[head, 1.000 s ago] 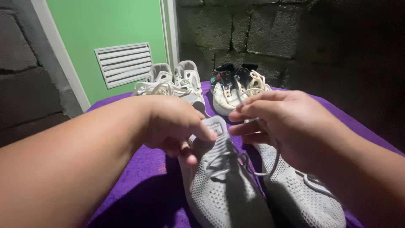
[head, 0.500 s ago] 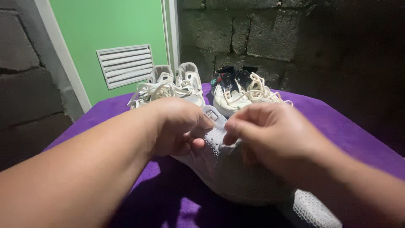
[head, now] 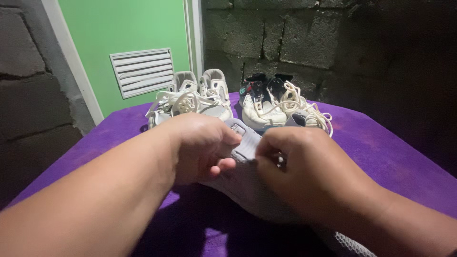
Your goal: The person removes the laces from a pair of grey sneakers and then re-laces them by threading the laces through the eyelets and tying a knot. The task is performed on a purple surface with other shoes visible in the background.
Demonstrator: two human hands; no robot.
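Grey knit sneaker (head: 247, 185) sits at centre on the purple cloth (head: 381, 152), and both hands are on it. At nine o'clock of the shoe, the left hand (head: 200, 147) clamps its tongue (head: 243, 138), thumb pressed on top. At three o'clock, the right hand (head: 304, 171) curls closed, pinching at the laces. Up at twelve o'clock, a white sneaker pair (head: 195, 97) stands beside a cream-laced pair with dark collars (head: 276, 102), well apart from the hands.

Grey knit sneaker (head: 247, 183) on its side, tongue up
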